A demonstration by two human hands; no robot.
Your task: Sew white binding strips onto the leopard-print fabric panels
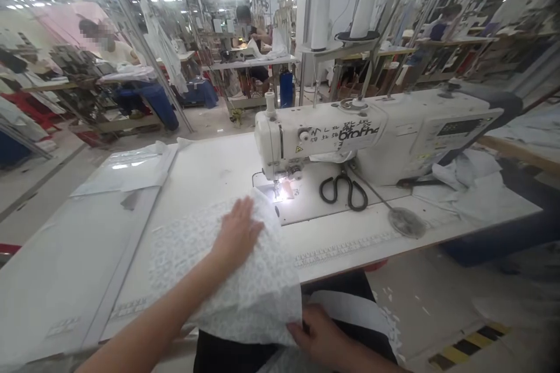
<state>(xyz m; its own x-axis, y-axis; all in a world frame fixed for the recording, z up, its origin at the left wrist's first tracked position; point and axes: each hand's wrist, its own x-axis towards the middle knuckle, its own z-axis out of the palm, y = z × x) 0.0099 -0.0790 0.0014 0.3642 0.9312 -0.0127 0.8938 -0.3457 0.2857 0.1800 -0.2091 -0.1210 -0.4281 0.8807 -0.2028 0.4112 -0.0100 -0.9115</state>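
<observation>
A thin white patterned fabric piece (188, 250) lies on the sewing table and hangs over its front edge toward my lap. My left hand (238, 230) rests flat on it, fingers stretched out, just left of the lit needle area. At the front edge my right hand (317, 329) pinches the fabric's right border between thumb and fingers. The white sewing machine (324, 134) stands behind, its presser foot (276, 189) close to the fabric's far corner. Another white strip of cloth (350, 309) lies across my lap.
Black-handled scissors (343, 191) lie on the table right of the needle, near a round metal disc on a rod (406, 222). Crumpled white cloth (464, 183) sits at the right end. Thread cones (321, 20) stand behind the machine. Other people work at machines farther back.
</observation>
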